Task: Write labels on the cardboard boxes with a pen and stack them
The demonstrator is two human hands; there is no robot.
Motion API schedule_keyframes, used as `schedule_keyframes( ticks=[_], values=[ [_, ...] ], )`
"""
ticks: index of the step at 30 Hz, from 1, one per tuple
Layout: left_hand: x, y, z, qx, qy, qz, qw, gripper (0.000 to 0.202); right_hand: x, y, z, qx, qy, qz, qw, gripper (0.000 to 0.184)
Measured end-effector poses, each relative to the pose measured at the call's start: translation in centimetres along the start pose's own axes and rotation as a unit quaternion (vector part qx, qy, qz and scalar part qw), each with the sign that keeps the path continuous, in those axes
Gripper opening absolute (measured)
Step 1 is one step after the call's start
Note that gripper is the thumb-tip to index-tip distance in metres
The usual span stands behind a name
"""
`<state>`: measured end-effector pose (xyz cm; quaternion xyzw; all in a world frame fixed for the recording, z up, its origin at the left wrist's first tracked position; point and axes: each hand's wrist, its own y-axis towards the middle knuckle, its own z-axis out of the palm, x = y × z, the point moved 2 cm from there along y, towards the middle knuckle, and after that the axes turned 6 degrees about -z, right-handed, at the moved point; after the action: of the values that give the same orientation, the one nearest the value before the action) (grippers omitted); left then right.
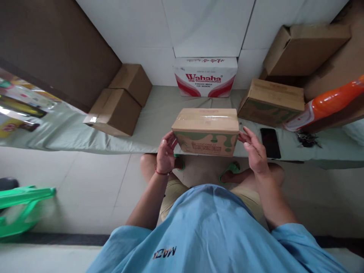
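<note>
A taped cardboard box (209,139) with a green drip pattern and the word COCONUT on its front rests at the near edge of the cloth-covered table, between my two hands. My left hand (166,155) is beside its left side, fingertips at the lower left edge and a red string on the wrist. At the opposite side, my right hand (256,152) has its fingers spread, the tips close to or touching the box's right edge. Neither hand is wrapped round the box. Any contact on the far sides of the fingers is hidden.
Behind stands a white Wahaba-like printed carton (205,77). Brown boxes (115,110) stand left; another drip-patterned box (271,102) stands right. An orange bottle (327,104), phone (270,143) and keys (308,139) lie at right. A green plastic stool (25,208) is on the floor.
</note>
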<state>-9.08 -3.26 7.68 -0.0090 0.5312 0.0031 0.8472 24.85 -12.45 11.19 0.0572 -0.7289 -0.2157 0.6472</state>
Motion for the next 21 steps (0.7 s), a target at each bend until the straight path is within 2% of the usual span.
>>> schedule_keyframes(
  ticks=[6, 10, 12, 14, 18, 21],
  values=[
    [-0.2, 1.8, -1.5, -0.040, -0.017, -0.009, 0.999, 0.045, 4.1, 0.8, 2.8, 0.110, -0.097, -0.073, 0.986, 0.068],
    [-1.2, 1.8, -1.2, -0.033, -0.029, -0.015, 0.999, 0.048, 4.5, 1.7, 3.6, 0.133, -0.154, -0.119, 0.972, 0.072],
    [-2.0, 1.3, -0.2, -0.014, -0.031, -0.017, 0.999, 0.051, 3.5, 2.3, 3.2, 0.122, -0.180, -0.110, 0.970, 0.071],
    [-2.9, 0.8, 1.2, 0.003, -0.021, -0.010, 1.000, 0.053, 1.7, 2.9, 2.5, 0.101, -0.180, -0.068, 0.976, 0.068],
    [-4.3, -0.1, 4.1, 0.036, 0.020, 0.019, 0.999, 0.057, -2.9, 3.8, 0.9, 0.038, -0.083, 0.027, 0.995, 0.072],
    [-5.1, -1.6, 6.5, 0.110, 0.092, 0.058, 0.988, 0.058, -5.3, 4.1, -0.3, -0.030, -0.038, 0.030, 0.998, 0.074]
  ],
)
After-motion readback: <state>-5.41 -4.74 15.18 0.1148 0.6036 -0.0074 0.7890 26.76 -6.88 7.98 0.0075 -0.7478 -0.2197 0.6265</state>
